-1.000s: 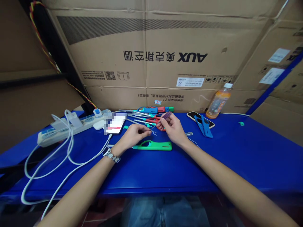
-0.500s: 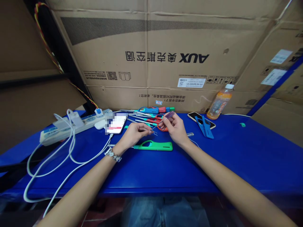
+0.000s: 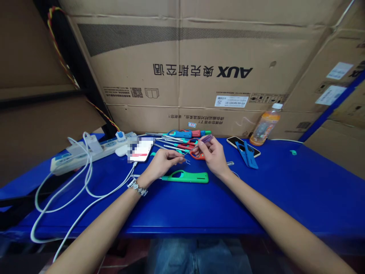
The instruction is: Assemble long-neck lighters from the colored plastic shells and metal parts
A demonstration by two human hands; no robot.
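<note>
**Small screwdriver and wire held over the table**

The right hand (image 3: 212,154) grips a purple-handled screwdriver (image 3: 203,141), its tip pointing toward the left hand (image 3: 162,161), which pinches a thin wire (image 3: 186,161). A green lighter (image 3: 185,177) lies just below both hands on the blue table (image 3: 285,190).

Orange drink bottle (image 3: 266,125), white power strip (image 3: 91,151), cardboard boxes (image 3: 188,68), phone (image 3: 243,146)
</note>
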